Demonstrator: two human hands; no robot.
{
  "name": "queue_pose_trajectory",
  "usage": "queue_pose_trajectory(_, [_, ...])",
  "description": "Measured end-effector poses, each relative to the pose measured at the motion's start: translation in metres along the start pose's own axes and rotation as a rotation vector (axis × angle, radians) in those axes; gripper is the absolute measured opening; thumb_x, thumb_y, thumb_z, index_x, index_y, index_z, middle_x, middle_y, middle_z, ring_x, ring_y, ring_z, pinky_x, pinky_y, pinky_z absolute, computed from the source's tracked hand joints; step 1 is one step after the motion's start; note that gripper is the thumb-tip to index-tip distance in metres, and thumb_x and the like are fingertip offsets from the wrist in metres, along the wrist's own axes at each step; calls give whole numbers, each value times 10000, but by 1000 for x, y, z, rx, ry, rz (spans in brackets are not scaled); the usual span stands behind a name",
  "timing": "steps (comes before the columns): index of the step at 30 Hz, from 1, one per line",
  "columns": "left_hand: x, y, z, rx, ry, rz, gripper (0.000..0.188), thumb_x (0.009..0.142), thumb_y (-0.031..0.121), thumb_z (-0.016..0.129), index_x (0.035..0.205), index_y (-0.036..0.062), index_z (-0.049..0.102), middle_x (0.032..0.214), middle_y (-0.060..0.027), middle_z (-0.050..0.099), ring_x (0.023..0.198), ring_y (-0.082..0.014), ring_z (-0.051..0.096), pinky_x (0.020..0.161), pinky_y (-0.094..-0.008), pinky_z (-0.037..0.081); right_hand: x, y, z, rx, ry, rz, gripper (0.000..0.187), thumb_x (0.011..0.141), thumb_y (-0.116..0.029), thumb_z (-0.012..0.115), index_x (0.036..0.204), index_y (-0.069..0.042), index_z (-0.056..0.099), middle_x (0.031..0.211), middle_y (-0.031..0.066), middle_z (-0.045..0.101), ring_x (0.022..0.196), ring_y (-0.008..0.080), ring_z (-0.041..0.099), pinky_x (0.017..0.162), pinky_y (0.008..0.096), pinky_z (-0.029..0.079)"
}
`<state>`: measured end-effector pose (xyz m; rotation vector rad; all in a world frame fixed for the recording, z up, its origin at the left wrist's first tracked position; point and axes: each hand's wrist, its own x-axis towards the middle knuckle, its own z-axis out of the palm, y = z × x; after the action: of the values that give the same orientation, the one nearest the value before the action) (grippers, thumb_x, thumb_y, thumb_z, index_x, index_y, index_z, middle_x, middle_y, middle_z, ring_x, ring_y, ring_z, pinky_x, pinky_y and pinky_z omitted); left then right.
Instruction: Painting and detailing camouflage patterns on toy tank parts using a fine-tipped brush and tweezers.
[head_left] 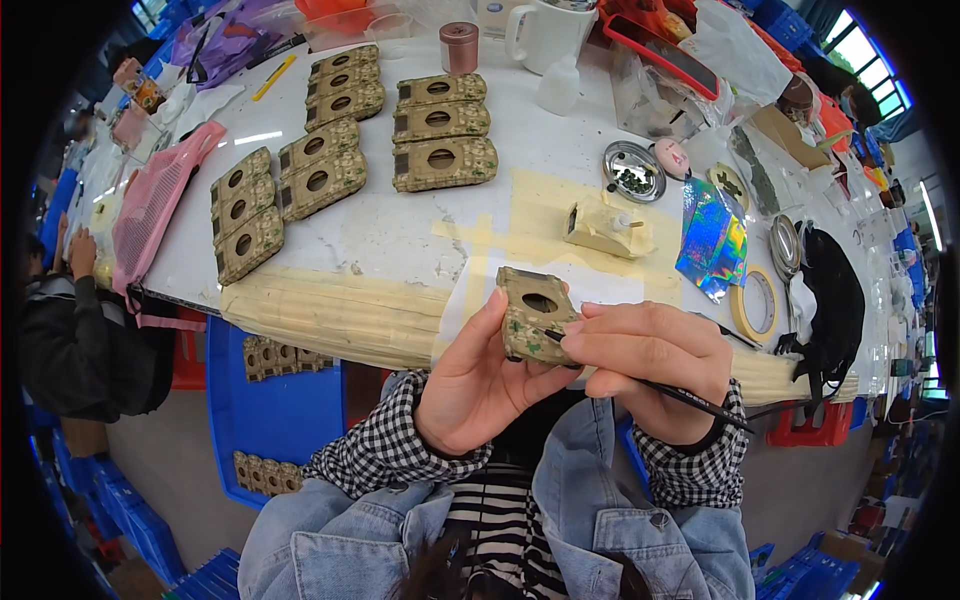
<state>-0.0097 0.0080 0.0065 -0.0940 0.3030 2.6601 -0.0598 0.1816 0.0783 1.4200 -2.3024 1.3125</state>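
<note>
My left hand (470, 390) is closed around the sides of a small camouflage model tank hull (528, 322) with a round hole in its top. Green specks show on its near end. In my right hand (655, 365), the fingers pinch black tweezers (690, 399), whose tips touch or nearly touch the hull's surface near the specks. Further off, a round metal dish (634, 172) holds small dark green bits. Several matching hulls (445, 163) stand in rows at the left and middle of the table.
Masking tape covers the table's front edge (330, 310). A taped block (608, 230) sits beyond my hands, with shiny holographic sheets (712, 240) and a tape roll (754, 306) to the right. More hulls lie in a blue tray (270, 420) below left. Another person's hand (82, 252) shows far left.
</note>
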Motion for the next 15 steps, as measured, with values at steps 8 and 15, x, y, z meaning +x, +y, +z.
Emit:
queue_pose_trajectory(8, [1, 0, -4, -47, -18, -3, 560, 979, 414, 276, 1389, 36, 227, 1404, -146, 326, 1239, -251, 425, 945, -395, 488, -1, -1, -2, 16, 1, 28, 281, 710, -130, 729, 973, -48, 674, 938, 90, 667, 839, 247, 654, 716, 316, 530])
queue_pose_trajectory(15, [1, 0, -5, -59, -34, -7, 568, 977, 422, 279, 1389, 34, 225, 1409, -144, 319, 1236, -251, 428, 948, -407, 486, 0, 1, -1, 52, 18, 25, 283, 707, -125, 730, 973, -48, 675, 942, 90, 668, 844, 247, 655, 716, 315, 530])
